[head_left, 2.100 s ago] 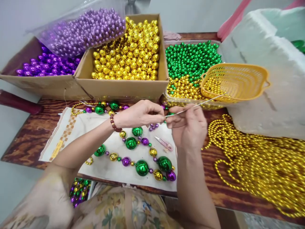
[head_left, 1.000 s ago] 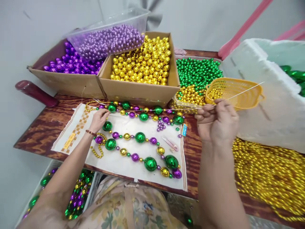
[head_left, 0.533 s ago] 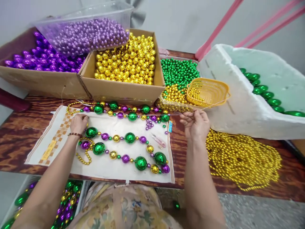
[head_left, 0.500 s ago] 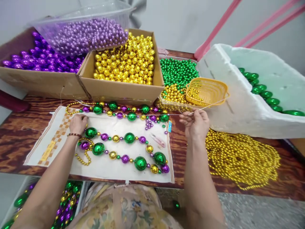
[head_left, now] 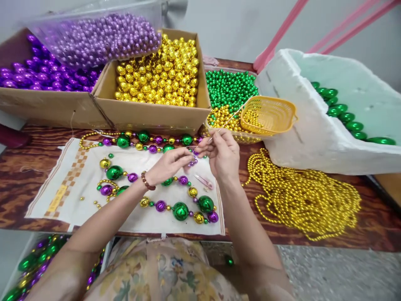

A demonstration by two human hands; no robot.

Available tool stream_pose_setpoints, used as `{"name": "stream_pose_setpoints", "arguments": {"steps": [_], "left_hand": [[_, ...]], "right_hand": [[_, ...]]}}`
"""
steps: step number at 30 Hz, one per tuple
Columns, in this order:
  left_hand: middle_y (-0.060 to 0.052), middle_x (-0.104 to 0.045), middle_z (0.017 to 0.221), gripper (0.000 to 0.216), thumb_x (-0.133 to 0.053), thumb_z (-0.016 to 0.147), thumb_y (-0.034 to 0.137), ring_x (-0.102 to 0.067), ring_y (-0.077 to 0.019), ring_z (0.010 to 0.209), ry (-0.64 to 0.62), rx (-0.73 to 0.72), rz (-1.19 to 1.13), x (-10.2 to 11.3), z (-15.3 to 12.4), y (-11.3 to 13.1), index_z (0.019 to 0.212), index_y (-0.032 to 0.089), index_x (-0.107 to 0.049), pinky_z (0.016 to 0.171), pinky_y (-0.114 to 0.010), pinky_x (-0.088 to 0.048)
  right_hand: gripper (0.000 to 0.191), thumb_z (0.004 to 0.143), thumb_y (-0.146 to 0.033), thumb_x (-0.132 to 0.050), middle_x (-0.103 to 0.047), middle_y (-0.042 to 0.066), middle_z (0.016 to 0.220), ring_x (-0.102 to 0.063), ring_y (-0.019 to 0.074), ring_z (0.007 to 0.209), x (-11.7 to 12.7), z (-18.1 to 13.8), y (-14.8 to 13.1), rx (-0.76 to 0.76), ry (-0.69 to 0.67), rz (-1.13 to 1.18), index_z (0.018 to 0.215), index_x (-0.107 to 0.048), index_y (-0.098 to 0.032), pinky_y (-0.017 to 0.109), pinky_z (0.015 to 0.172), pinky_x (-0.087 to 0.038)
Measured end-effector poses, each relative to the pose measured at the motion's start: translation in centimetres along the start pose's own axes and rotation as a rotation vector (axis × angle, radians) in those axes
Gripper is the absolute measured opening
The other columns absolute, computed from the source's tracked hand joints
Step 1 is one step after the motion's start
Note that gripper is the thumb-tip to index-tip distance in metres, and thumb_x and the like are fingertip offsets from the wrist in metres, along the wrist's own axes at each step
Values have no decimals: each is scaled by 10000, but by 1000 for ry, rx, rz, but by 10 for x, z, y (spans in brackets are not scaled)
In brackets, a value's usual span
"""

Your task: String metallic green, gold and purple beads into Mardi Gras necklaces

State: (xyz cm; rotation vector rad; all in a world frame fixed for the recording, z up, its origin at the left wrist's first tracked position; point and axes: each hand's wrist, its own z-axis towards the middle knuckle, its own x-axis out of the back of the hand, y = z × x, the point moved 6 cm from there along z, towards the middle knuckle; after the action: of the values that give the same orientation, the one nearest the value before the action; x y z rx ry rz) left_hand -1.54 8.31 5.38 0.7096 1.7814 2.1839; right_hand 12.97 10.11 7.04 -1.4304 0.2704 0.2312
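The right hand [head_left: 224, 154]'s fingers are clamped on a long needle [head_left: 237, 112], which slants up past them toward a yellow basket [head_left: 282, 121]. The left hand [head_left: 167, 165] is close beside; whether its fingers pinch the thread [head_left: 192, 146] cannot be told. Below the fingers lies a strand of large beads [head_left: 180, 211], partly hidden by the left forearm [head_left: 115, 213]. Pink snips [head_left: 205, 182] sit just below the right fingers. Beyond the fingers stands a cardboard box [head_left: 150, 119] of gold beads; to their right, a foam box [head_left: 288, 113] and heaped gold bead strings [head_left: 310, 200]. Under them, a white cloth [head_left: 72, 209] covers part of the dark-streaked bench [head_left: 12, 184]; a grey wall [head_left: 225, 29] rises behind.
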Motion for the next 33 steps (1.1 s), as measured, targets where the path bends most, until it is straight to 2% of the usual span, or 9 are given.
{"name": "stream_pose_setpoints", "arguments": {"steps": [3,6,11,14,19,22,27,30,33], "left_hand": [[34,-487,575,295,-537,914,406,-391,-75,493,42,106,-100,3,-1,-15,774,156,-604,515,-213,-352],[5,-566,647,253,-579,877,369,-460,-94,576,175,86,55,42,-14,-20,753,154,-628,558,-222,-369],[-2,-605,693,197,-597,871,340,-497,-113,619,459,102,448,131,-52,-15,803,165,-656,585,-239,-381],[-28,-661,806,187,-603,885,346,-571,-150,753,513,3,733,159,-72,-12,854,181,-685,710,-277,-437],[-76,-679,844,307,-512,929,417,-568,-244,861,348,-28,1041,153,-83,-45,810,198,-692,830,-401,-436],[-88,-685,902,310,-484,939,403,-562,-279,964,316,39,1065,141,-87,-65,815,211,-693,905,-450,-410],[-74,-676,936,226,-537,923,339,-534,-271,1066,301,122,1009,130,-95,-70,827,211,-697,983,-455,-377],[-77,-668,958,229,-536,935,318,-503,-266,1092,418,193,983,142,-96,-67,849,204,-715,987,-452,-371],[-80,-657,956,242,-536,943,326,-507,-252,1027,556,196,948,146,-92,-61,868,209,-734,977,-457,-368]], "right_hand": [[277,865,-462,-643,-675,-45,674,-664,108,513,27,-4,7,-33,47,-37,909,-518,-219,184,453,-521],[284,876,-490,-602,-674,-31,700,-660,126,526,74,-15,20,-75,109,-217,924,-520,-223,206,457,-505],[238,936,-393,-491,-706,38,757,-672,175,620,138,-48,48,-191,-98,-1080,864,-615,-202,261,582,-489],[258,964,-330,-450,-757,72,949,-713,230,848,160,-69,55,-223,-236,-1528,956,-680,-213,283,674,-474],[295,1004,-360,-429,-757,53,1064,-712,212,916,165,-79,65,-330,-439,-1850,1051,-700,-253,256,669,-451],[296,1001,-355,-435,-760,70,1024,-712,212,878,158,-71,70,-344,-476,-1878,1058,-704,-247,259,661,-451],[331,985,-366,-428,-748,90,1095,-720,257,848,163,-67,74,-294,-473,-1939,1150,-682,-230,287,544,-441],[289,952,-363,-451,-750,77,1086,-732,274,807,178,-65,74,-166,-390,-1930,1025,-701,-237,293,469,-416],[274,940,-419,-461,-765,97,1019,-735,291,727,168,-57,69,98,-360,-1785,986,-693,-280,335,425,-417]]}}
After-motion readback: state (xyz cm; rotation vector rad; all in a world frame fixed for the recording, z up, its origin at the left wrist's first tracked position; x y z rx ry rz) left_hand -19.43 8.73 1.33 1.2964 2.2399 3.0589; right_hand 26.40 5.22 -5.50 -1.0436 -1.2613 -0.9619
